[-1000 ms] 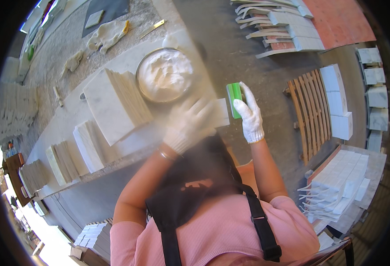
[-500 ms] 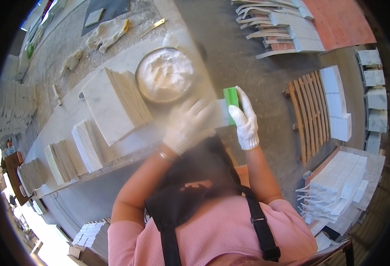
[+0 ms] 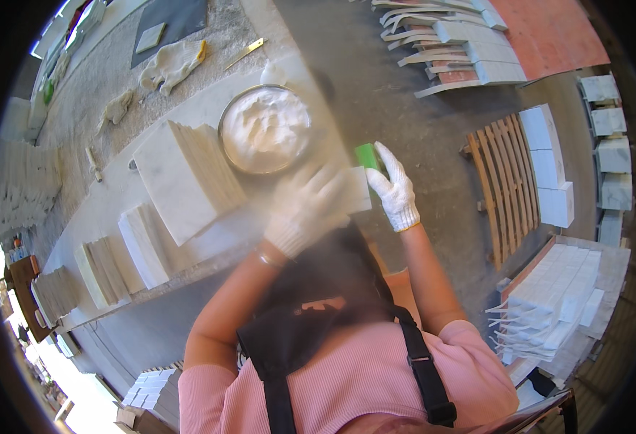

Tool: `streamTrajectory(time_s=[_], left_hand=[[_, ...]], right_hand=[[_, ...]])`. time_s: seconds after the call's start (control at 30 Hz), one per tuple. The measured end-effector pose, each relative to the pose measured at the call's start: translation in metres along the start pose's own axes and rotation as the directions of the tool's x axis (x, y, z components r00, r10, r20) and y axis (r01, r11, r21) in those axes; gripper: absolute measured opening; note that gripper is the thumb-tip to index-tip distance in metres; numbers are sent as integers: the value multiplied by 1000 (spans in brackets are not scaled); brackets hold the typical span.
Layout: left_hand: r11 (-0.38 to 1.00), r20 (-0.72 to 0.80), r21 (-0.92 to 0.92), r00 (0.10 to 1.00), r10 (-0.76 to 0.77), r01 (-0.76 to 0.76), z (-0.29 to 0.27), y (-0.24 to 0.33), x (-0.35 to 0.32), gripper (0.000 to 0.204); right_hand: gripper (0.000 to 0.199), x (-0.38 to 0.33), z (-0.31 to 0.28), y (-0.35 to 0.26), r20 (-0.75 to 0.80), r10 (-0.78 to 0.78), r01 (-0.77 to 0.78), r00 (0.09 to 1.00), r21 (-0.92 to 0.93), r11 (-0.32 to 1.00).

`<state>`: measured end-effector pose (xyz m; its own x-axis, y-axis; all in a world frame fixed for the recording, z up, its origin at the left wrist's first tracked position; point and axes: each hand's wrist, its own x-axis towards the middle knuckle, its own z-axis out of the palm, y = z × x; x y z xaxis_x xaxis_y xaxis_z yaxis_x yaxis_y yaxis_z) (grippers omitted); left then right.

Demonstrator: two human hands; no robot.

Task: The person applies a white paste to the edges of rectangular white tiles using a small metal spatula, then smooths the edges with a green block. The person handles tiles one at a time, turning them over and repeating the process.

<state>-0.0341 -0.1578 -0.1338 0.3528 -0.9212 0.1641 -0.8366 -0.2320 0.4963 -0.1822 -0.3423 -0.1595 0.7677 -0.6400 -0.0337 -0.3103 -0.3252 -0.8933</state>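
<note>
Hazily seen, my left hand (image 3: 305,202) in a white knit glove lies with fingers outstretched over a white stone tile (image 3: 356,189). The tile's right end sticks out past the fingers, and the rest is hidden under the hand. In my gloved right hand (image 3: 396,189) is a green block (image 3: 368,157), pinched between thumb and fingers beside the tile's right edge. My hand hides part of the block, and whether it touches the tile I cannot tell. Beyond my left hand stands a round bowl (image 3: 225,137) filled with white, creamy-looking material.
Left of the bowl, thick stone slabs (image 3: 177,181) stand in a stack, with smaller tile stacks (image 3: 143,246) farther left along the worktop (image 3: 202,249). Crumpled gloves (image 3: 173,66) lie at the back. A wooden pallet (image 3: 502,192) and stacked pale blocks (image 3: 553,289) are at right.
My right hand has moved slightly left and turned, with less of the green block showing. My left hand stays over the tile.
</note>
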Motion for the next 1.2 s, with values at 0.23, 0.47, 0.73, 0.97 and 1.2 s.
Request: streamTrajectory(time_s=[0.23, 0.47, 0.73, 0.97, 1.2], left_hand=[[1000, 18, 3, 1000, -13, 13, -2, 2, 0, 78], [1000, 26, 12, 999, -21, 21, -2, 3, 0, 77], [1000, 42, 21, 999, 6, -7, -5, 3, 3, 78], [935, 70, 75, 937, 343, -347, -17, 2, 27, 58], [852, 166, -52, 837, 522, -521, -30, 3, 35, 38]], right_hand=[[70, -3, 4, 0, 2, 51, -51, 999, -23, 998], [65, -2, 0, -15, 81, 246, -251, 966, 532, 809], [66, 3, 8, 12, 107, 234, -245, 966, 111, 963], [66, -10, -14, 49, 78, 313, -252, 946, 787, 563], [72, -21, -27, 53, 280, 145, -315, 949, 875, 368]])
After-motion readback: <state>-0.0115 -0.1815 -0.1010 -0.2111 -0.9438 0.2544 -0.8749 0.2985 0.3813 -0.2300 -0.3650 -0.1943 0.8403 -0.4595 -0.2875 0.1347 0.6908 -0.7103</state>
